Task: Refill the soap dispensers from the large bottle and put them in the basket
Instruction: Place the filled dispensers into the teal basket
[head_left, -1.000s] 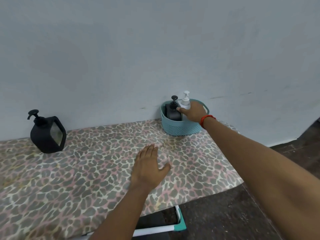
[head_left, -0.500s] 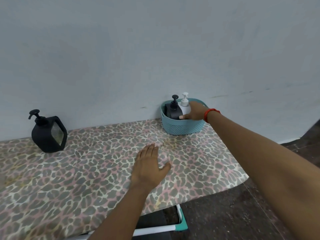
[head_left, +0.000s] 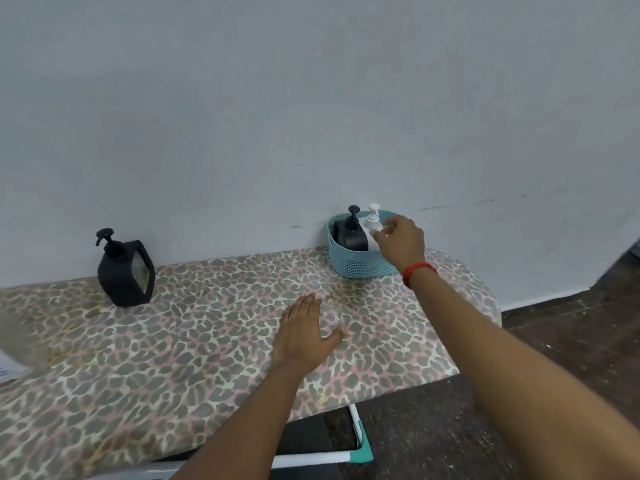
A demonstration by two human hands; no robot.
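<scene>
in the basket [head_left: 360, 265] — both dispensers [head_left: 353, 233]

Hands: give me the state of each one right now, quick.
Left hand: open, flat on the patterned board, holding nothing.
Right hand: open, fingers loose by the white dispenser, holding nothing.

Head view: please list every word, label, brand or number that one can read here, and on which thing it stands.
None can be read.
Large black bottle: no legible label.
Black dispenser and white dispenser in the basket: no print visible.
White sheet at left edge: blue marks, too blurred.
</scene>
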